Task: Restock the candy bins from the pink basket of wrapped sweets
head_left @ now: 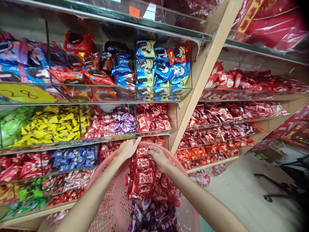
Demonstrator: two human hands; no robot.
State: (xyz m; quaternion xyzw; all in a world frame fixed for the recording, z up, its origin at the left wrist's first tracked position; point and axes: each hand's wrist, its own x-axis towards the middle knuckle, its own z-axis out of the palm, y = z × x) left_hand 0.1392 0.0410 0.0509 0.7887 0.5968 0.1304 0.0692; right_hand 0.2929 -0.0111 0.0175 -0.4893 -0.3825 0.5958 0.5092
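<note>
A pink perforated plastic basket (106, 190) is in front of me. Inside it are red and white candy packets (145, 178) with heart prints, stacked in a column, above purple-wrapped candies (158, 214). My left hand (128, 149) is closed at the far rim, beside the top of the red column. Its fingertips are partly hidden, so what it grips is unclear. On the other side of the column my right hand (159, 158) has curled fingers against the upper red packets.
Behind the basket, glass-fronted shelves hold yellow candies (54, 124), blue packets (74, 158) and cookie packs (164, 69). A wooden upright (205, 77) divides them from shelves of red candies (229, 112). An office chair base (275, 185) stands on the floor at right.
</note>
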